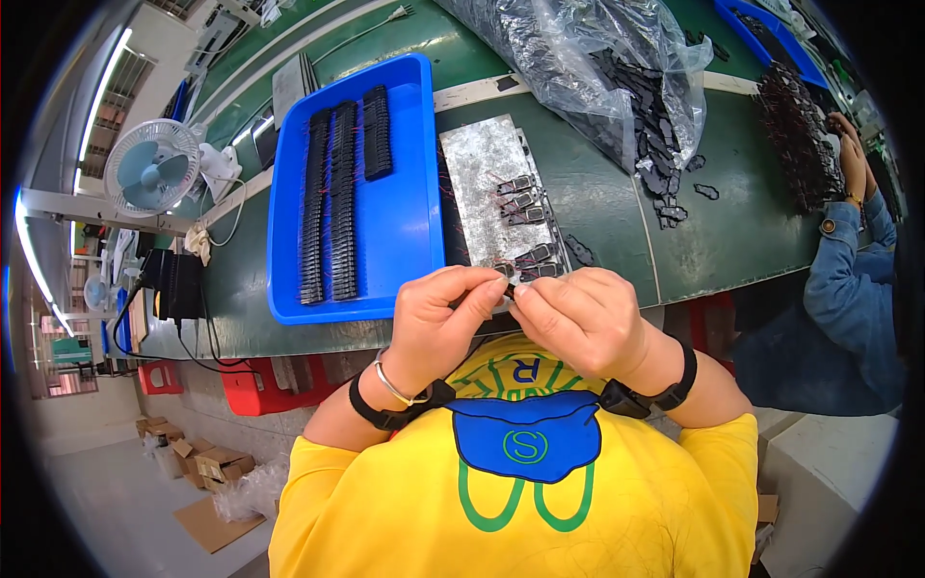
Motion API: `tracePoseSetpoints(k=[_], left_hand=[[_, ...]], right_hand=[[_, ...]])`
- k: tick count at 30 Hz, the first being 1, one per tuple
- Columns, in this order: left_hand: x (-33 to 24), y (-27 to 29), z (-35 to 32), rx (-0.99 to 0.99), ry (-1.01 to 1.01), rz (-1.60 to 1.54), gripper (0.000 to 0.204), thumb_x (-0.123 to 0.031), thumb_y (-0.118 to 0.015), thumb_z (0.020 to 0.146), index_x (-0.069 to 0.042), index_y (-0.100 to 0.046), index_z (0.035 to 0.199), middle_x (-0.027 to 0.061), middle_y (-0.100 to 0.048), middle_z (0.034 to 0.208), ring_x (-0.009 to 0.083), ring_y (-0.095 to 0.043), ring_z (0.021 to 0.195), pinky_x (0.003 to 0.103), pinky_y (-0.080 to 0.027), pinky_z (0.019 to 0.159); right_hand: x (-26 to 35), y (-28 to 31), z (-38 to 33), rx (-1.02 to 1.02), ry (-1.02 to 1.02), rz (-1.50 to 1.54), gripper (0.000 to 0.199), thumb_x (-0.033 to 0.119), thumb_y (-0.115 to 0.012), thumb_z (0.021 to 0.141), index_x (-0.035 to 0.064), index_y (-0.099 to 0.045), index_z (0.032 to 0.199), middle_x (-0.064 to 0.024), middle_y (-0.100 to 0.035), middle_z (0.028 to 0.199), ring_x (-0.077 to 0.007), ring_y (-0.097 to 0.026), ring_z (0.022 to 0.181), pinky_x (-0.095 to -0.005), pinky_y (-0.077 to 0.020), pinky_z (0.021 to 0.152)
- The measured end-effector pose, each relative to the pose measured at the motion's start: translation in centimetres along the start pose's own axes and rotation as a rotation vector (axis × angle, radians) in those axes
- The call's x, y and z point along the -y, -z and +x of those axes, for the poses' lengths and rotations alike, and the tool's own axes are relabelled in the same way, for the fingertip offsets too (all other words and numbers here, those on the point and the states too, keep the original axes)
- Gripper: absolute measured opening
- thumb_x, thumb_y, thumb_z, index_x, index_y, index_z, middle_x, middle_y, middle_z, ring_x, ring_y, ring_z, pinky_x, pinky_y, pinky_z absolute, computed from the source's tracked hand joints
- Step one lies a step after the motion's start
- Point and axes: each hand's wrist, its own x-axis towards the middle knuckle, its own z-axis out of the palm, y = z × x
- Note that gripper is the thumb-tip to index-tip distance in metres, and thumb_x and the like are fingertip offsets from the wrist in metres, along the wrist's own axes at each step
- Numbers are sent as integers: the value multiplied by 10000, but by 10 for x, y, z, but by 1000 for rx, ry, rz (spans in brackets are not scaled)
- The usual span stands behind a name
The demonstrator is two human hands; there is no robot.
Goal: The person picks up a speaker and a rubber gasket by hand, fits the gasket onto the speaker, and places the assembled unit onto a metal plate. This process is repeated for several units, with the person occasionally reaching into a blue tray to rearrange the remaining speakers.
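My left hand (pixel 436 310) and my right hand (pixel 590 323) meet at the table's near edge, thumbs and fingertips pinched together. Between them is a small dark part (pixel 512 289), mostly covered by the fingers. Just beyond my hands lies a grey metal plate (pixel 477 164). Along its right side sit several small black-framed modules with silvery faces and thin red wires, such as this module (pixel 526 216). A loose black frame piece (pixel 579 250) lies on the table beside the plate, close to my right hand.
Left of the plate is a blue tray (pixel 414 222) with rows of stacked black parts (pixel 344 202). A clear plastic bag (pixel 568 72) spills black frames (pixel 660 159) onto the green table (pixel 713 241). At right, a co-worker's hand (pixel 852 159) touches a wired stack (pixel 800 140). A fan (pixel 152 166) stands left.
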Motion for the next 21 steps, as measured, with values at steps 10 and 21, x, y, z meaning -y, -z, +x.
tracePoseSetpoints(k=[10, 21], left_hand=[[-3, 21, 17, 339, 479, -616, 123, -103, -634, 914, 12, -665, 946, 61, -674, 760, 95, -626, 641, 203, -503, 571], [4, 19, 24, 390, 518, -847, 142, -70, -630, 902, 50, -655, 975, 150, -694, 809, 181, -674, 632, 267, -561, 573]], right_hand=[[-6, 8, 2, -9, 76, 63, 254, 30, -748, 689, -26, -642, 912, -120, -654, 826, -200, -640, 622, -283, -524, 543], [-10, 0, -3, -93, -40, 163, 326, 11, -792, 661, -15, -642, 950, -125, -666, 843, -228, -658, 640, -304, -539, 573]])
